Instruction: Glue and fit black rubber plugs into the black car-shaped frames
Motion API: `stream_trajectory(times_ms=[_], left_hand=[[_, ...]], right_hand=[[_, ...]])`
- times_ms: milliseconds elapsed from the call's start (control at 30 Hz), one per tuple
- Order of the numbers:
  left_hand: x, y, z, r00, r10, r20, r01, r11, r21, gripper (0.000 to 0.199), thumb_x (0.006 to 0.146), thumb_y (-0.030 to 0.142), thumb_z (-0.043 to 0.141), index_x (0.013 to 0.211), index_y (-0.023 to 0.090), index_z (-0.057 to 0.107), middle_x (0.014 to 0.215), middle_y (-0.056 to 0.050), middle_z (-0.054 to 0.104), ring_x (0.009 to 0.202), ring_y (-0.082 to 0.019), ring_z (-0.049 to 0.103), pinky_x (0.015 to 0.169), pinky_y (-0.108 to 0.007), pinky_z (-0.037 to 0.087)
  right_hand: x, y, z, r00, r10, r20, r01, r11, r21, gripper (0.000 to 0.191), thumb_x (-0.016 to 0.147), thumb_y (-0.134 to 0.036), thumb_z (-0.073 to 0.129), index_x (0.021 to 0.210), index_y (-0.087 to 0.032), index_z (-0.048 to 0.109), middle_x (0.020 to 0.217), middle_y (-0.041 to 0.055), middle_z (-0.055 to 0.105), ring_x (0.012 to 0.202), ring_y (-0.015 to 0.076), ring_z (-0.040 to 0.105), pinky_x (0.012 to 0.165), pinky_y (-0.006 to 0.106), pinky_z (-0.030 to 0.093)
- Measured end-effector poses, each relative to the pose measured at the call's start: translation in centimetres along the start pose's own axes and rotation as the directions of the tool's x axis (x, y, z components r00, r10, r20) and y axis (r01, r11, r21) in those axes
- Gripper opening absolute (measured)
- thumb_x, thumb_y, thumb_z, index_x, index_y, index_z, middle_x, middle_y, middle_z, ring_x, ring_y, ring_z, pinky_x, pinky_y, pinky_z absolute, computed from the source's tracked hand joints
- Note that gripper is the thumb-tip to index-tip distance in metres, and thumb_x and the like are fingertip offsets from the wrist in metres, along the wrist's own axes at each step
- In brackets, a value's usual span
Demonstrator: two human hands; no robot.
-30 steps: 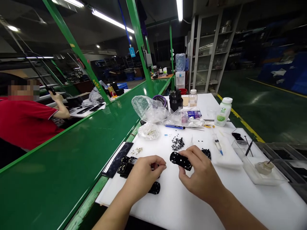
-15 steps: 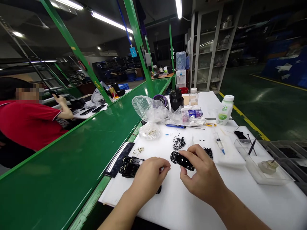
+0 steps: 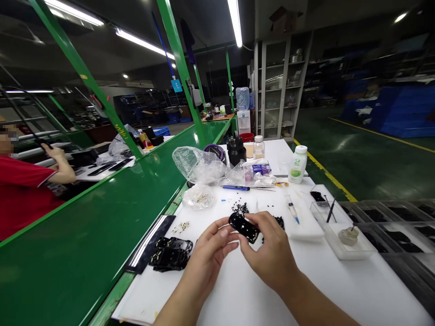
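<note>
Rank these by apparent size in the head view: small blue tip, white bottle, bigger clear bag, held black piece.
1. Bigger clear bag
2. White bottle and held black piece: too alike to rank
3. Small blue tip

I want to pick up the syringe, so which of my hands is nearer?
Right. Your right hand, holding the black part, is left of the syringe and closer to you; your left hand is farther left.

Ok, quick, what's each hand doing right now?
Left hand: fingers curled at the black part's left end; whether its grip is closed on it can't be told.
Right hand: closed, holding the black part.
</note>
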State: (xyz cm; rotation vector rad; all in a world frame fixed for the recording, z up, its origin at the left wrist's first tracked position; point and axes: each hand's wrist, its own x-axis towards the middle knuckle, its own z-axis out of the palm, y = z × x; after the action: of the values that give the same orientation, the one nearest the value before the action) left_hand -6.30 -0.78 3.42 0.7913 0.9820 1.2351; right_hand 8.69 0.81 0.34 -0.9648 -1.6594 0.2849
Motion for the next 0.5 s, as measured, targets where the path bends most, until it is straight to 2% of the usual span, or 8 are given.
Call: stream_trajectory(times_ms=[67, 133, 233, 300, 367, 400, 467, 500], left_hand=[[0.1, -0.6, 1.3, 0.999, -0.035, -0.01, 0.034, 0.993, -0.112, 0.028, 0.072, 0.025, 0.076, 0.098, 0.016, 0.067, 0.096, -0.007, 0.069, 0.079, -0.014, 0.064, 0.078, -0.027, 0.05], [0.5, -1.2, 2.2, 0.997, -0.051, -0.061, 0.041, 0.987, -0.157, 0.024, 0.07, 0.02, 0.078, 0.088, 0.014, 0.065, 0.087, -0.004, 0.068, 0.07, -0.01, 0.061, 0.072, -0.022, 0.05], [1.5, -1.2, 2.3, 0.99, -0.044, -0.133, 0.022, 0.986, -0.163, 0.024, 0.069, 0.017, 0.077, 0.086, 0.013, 0.061, 0.078, -0.002, 0.065, 0.067, -0.009, 0.06, 0.065, -0.019, 0.049], [2.1, -0.6, 1.9, 0.988, -0.01, -0.157, -0.01, 0.992, -0.126, 0.028, 0.068, 0.017, 0.075, 0.09, 0.014, 0.058, 0.078, -0.002, 0.065, 0.068, -0.011, 0.061, 0.066, -0.021, 0.05], [2.6, 0.1, 1.5, 0.989, 0.018, -0.144, -0.025, 0.999, -0.044, 0.039, 0.067, 0.018, 0.075, 0.1, 0.016, 0.055, 0.077, 0.001, 0.062, 0.068, -0.012, 0.062, 0.065, -0.024, 0.051], [2.7, 0.3, 1.4, 0.992, 0.023, -0.126, -0.021, 1.0, 0.019, 0.044, 0.066, 0.018, 0.075, 0.104, 0.017, 0.053, 0.074, 0.003, 0.06, 0.065, -0.012, 0.06, 0.061, -0.023, 0.05], [2.8, 0.2, 1.4, 0.997, 0.018, -0.081, -0.004, 0.986, 0.165, 0.052, 0.066, 0.018, 0.074, 0.112, 0.019, 0.05, 0.07, 0.007, 0.054, 0.058, -0.01, 0.056, 0.055, -0.021, 0.044], [2.8, -0.2, 1.4, 0.998, 0.012, -0.058, 0.002, 0.971, 0.238, 0.052, 0.067, 0.018, 0.072, 0.114, 0.019, 0.05, 0.069, 0.008, 0.051, 0.056, -0.009, 0.054, 0.053, -0.02, 0.041]], right_hand=[[-0.1, -0.1, 0.2, 1.0, 0.016, -0.005, -0.016, 1.0, 0.007, 0.031, 0.077, -0.009, 0.057, 0.107, -0.019, 0.055, 0.093, 0.0038, 0.056, 0.088, 0.0192, 0.056, 0.077, 0.033, 0.05], [-0.1, -0.2, 0.2, 1.0, 0.025, 0.016, -0.025, 1.0, 0.014, 0.027, 0.078, -0.01, 0.057, 0.103, -0.019, 0.055, 0.092, 0.0037, 0.055, 0.087, 0.0192, 0.056, 0.076, 0.033, 0.05], [0.3, 0.2, -0.6, 0.999, -0.019, 0.041, 0.018, 0.999, 0.034, 0.03, 0.078, -0.015, 0.059, 0.106, -0.019, 0.053, 0.096, 0.0051, 0.055, 0.091, 0.0208, 0.055, 0.08, 0.036, 0.049], [1.0, 1.1, -1.5, 0.999, 0.008, -0.045, -0.008, 1.0, 0.013, 0.028, 0.079, -0.02, 0.06, 0.106, -0.019, 0.053, 0.099, 0.0062, 0.055, 0.094, 0.0223, 0.054, 0.081, 0.038, 0.048], [1.8, 2.5, -2.3, 0.974, 0.168, -0.154, -0.175, 0.984, -0.032, 0.024, 0.081, -0.024, 0.058, 0.105, -0.02, 0.054, 0.101, 0.0066, 0.057, 0.094, 0.023, 0.054, 0.079, 0.038, 0.048], [2.1, 3.3, -2.6, 0.949, 0.273, -0.16, -0.286, 0.956, -0.059, 0.023, 0.082, -0.024, 0.056, 0.105, -0.02, 0.054, 0.102, 0.0065, 0.059, 0.095, 0.0233, 0.055, 0.079, 0.039, 0.048], [2.4, 4.6, -2.6, 0.899, 0.431, -0.074, -0.437, 0.889, -0.135, 0.03, 0.081, -0.02, 0.054, 0.112, -0.021, 0.055, 0.106, 0.0068, 0.061, 0.101, 0.0248, 0.055, 0.085, 0.042, 0.047], [2.4, 5.1, -2.4, 0.885, 0.466, -0.012, -0.461, 0.87, -0.172, 0.035, 0.08, -0.018, 0.054, 0.115, -0.02, 0.055, 0.107, 0.0072, 0.062, 0.106, 0.0258, 0.053, 0.09, 0.044, 0.045]])
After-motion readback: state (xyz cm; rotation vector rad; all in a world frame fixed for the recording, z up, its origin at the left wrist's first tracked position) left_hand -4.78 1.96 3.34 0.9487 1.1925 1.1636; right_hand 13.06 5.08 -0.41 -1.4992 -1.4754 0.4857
